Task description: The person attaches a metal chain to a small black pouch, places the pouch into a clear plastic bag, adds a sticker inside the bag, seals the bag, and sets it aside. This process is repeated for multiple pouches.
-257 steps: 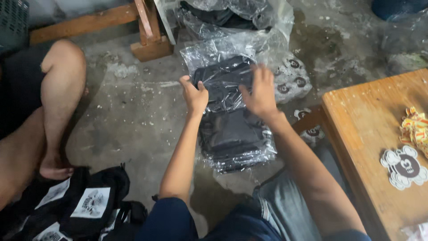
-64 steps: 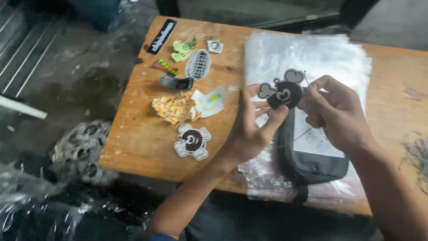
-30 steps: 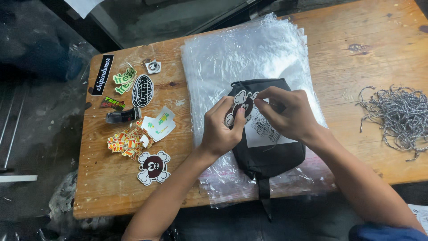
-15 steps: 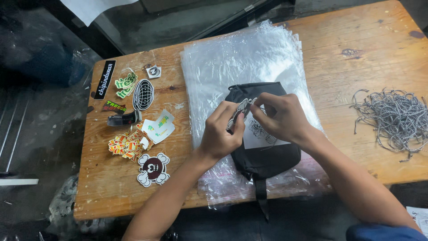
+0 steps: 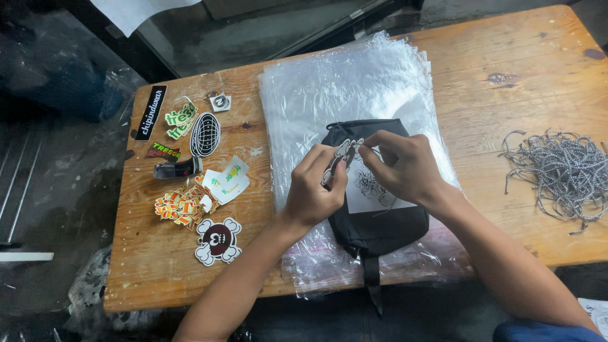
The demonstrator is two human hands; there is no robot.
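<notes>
A small black pouch [image 5: 380,228] with a white printed patch lies on a stack of clear plastic bags [image 5: 354,88] on the wooden table [image 5: 519,76]. My left hand [image 5: 315,190] and my right hand [image 5: 405,168] meet above the pouch's top end. Together they pinch a black-and-white die-cut tag [image 5: 340,158] next to the pouch's zipper. A thin string seems to run from the tag under my right hand.
Several stickers lie on the table's left part, among them a skull-shaped one [image 5: 217,240], an oval black one [image 5: 204,134] and a colourful pile [image 5: 180,206]. A small black lighter-like object [image 5: 177,169] sits beside them. A heap of grey cords [image 5: 560,171] lies at the right.
Earlier I handled black pouches in plastic on the floor, then turned to the table. In the last second both hands have stayed over the pouch, working the tag at its top.
</notes>
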